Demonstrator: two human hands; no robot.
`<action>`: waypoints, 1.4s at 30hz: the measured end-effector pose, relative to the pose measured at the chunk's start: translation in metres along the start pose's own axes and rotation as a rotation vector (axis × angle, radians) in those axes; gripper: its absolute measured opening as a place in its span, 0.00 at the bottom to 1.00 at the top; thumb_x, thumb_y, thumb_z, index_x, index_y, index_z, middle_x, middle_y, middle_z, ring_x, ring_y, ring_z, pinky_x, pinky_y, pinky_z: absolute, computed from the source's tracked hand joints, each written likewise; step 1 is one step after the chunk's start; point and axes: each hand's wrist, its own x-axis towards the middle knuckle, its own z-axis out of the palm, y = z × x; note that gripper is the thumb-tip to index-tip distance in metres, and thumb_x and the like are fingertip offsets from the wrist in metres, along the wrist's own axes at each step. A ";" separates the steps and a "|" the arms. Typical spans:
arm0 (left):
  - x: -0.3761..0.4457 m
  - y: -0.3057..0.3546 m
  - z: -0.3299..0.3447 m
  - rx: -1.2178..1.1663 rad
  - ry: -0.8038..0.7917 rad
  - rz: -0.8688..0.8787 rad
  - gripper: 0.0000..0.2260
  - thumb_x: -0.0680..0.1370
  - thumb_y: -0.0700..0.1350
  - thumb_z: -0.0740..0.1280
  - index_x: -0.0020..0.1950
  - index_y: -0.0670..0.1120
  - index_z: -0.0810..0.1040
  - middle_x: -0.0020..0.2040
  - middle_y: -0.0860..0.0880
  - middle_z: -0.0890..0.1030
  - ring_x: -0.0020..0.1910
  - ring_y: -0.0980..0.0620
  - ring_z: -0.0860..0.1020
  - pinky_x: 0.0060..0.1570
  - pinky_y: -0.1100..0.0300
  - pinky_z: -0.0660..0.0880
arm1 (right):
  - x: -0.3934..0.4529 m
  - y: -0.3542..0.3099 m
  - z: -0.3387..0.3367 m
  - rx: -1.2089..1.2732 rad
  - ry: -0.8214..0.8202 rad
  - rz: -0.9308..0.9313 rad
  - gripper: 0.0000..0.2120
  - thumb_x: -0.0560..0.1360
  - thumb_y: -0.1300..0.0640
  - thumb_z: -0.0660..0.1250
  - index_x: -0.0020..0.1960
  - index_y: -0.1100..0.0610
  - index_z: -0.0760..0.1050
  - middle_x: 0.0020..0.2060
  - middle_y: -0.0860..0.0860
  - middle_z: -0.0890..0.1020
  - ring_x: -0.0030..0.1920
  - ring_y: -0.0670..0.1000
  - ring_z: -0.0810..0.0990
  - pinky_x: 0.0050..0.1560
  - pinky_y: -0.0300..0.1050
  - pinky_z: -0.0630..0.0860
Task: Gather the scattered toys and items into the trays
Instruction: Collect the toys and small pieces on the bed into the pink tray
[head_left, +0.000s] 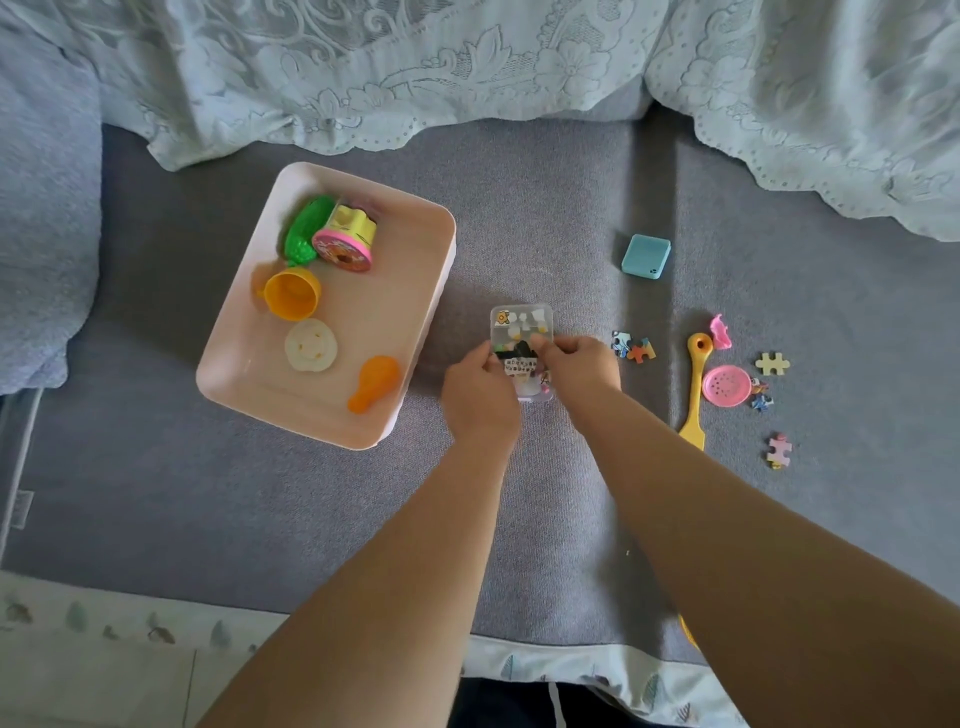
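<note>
A small clear plastic box (521, 325) with stickers and small bits inside lies on the grey bed cover, just right of the pink tray (415, 291). My left hand (480, 387) grips its left side and my right hand (584, 364) pinches its right edge; the box's lower half is hidden by my fingers. The tray holds a green toy (306, 228), a yellow-pink tub (347, 239), an orange cup (292, 293), a white round piece (310, 345) and an orange drumstick (374, 382).
Right of my hands lie a teal square box (646, 256), joined puzzle pieces (632, 348), a yellow spoon (695, 395), a pink sieve lid (726, 386), a pink toy (721, 331) and loose puzzle pieces (773, 364) (779, 450). A lace blanket (467, 67) covers the far side.
</note>
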 end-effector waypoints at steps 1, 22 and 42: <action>0.000 0.001 -0.001 -0.048 0.001 -0.021 0.13 0.80 0.44 0.58 0.53 0.50 0.82 0.45 0.50 0.83 0.42 0.52 0.80 0.39 0.57 0.76 | 0.000 0.000 0.000 0.008 -0.010 -0.001 0.17 0.74 0.45 0.69 0.54 0.56 0.79 0.44 0.51 0.84 0.37 0.47 0.78 0.33 0.39 0.70; -0.011 0.033 -0.003 -0.320 0.005 0.086 0.12 0.84 0.50 0.51 0.54 0.47 0.70 0.42 0.56 0.75 0.38 0.60 0.74 0.35 0.64 0.70 | -0.024 -0.015 -0.004 0.280 -0.162 -0.160 0.16 0.82 0.46 0.54 0.57 0.52 0.76 0.45 0.51 0.83 0.45 0.49 0.82 0.42 0.46 0.80; -0.005 0.034 -0.013 -0.055 0.062 0.044 0.27 0.81 0.63 0.44 0.48 0.44 0.74 0.42 0.48 0.79 0.41 0.47 0.78 0.38 0.54 0.73 | -0.036 -0.024 0.005 0.311 -0.116 -0.111 0.17 0.82 0.45 0.54 0.57 0.55 0.73 0.44 0.51 0.81 0.42 0.49 0.81 0.38 0.43 0.77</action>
